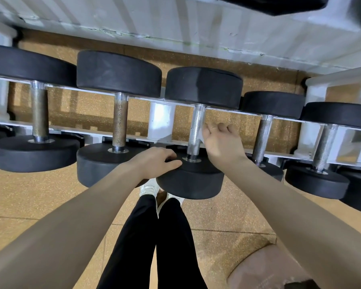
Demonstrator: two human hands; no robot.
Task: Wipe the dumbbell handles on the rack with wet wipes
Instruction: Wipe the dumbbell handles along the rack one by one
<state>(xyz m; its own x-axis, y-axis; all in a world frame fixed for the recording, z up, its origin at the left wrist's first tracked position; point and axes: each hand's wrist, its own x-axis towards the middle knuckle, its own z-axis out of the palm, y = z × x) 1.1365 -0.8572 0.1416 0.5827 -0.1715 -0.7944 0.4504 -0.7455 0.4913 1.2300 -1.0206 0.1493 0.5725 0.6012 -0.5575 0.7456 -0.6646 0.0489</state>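
Several black round-headed dumbbells lie across a white rack. The middle dumbbell has a bright knurled steel handle. My left hand rests on top of its near head, fingers spread toward the handle's base and holding nothing. My right hand hovers just right of that handle, close to it, with its back toward me and its fingers curled. Its palm side is hidden and no wet wipe shows in either hand.
Two dumbbells to the left have rusty brown handles; two to the right have grey steel handles. A white upper shelf hangs overhead. My legs and shoes stand on tan speckled flooring.
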